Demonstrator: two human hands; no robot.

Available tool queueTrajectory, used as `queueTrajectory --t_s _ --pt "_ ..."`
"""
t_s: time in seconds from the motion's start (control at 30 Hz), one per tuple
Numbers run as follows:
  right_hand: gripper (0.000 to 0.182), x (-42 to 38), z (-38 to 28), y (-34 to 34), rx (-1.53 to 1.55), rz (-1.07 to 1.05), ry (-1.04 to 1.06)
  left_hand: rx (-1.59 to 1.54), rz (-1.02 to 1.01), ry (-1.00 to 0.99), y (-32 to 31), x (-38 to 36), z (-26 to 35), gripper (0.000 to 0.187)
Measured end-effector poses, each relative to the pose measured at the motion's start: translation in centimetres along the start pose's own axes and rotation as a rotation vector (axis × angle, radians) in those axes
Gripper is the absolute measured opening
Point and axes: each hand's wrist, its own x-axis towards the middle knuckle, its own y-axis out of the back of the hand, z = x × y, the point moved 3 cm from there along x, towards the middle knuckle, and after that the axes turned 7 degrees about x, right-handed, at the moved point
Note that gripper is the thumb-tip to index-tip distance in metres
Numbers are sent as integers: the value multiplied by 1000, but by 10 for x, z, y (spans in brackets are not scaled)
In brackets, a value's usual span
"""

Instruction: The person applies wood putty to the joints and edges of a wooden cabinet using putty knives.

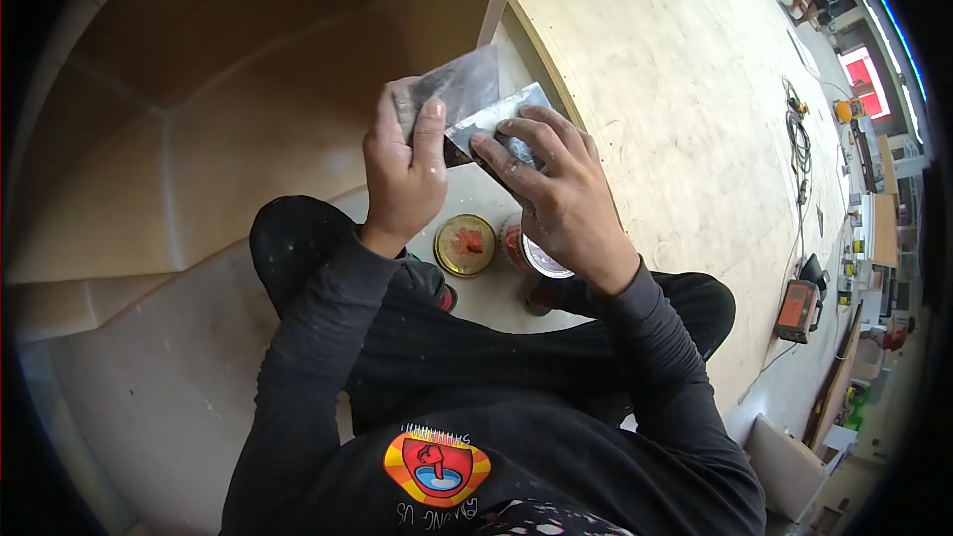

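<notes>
Left blade point(463, 87), right blade point(488, 121), edges close

The left hand point(405, 177), thumb and fingers closed, grips the left blade beyond a red-smeared lid point(447, 257). Right of that stands a can point(512, 245). The right hand point(564, 177), fingers bent, clasps the right blade.

Head view | left hand point(405, 182) grips flat grey metal scraper blade point(467, 82) | right hand point(570, 189) holds silver rectangular metal blade point(484, 123), overlapping the first in view | below: round gold metal lid point(448, 256) bearing red paste, beside red-sided cylindrical tin point(513, 246), partly hidden by right hand | right: pale plywood sheet point(685, 89)
</notes>
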Motion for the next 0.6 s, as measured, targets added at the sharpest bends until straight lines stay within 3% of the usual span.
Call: queueTrajectory --t_s 0.07,0.1,0.17,0.2,0.3,0.37,0.4,0.47,0.53,0.57,0.6 --pt "62 1 1 1 74 22 3 -323 124 179 -2 1 -5 19" --pt "66 2 8 0 236 109 -5 -322 124 179 -4 1 -3 19" --pt "69 2 15 -7 397 194 -3 -998 56 610 -14 -2 -5 24" --pt "64 0 16 -14 335 255 21 -1054 3 645 -15 -3 -12 26" --pt "57 -8 24 -19 255 326 24 -1005 -15 542 -15 -2 -16 26" --pt "66 -25 51 -22 166 248 -89 -968 15 559 -12 -1 -19 26" --pt "61 -29 64 -24 -11 207 -41 -964 45 503 -9 2 -13 25" --pt "57 -25 45 -1 105 260 -134 -964 76 446 -7 6 -15 24" --pt "55 -16 23 9 23 303 -70 -442 130 170 -3 7 -16 20" --pt "55 -11 17 8 -44 314 5 -444 126 165 -3 6 -13 20" --pt "54 -9 14 0 -123 225 -14 -259 110 81 -1 4 -5 19"
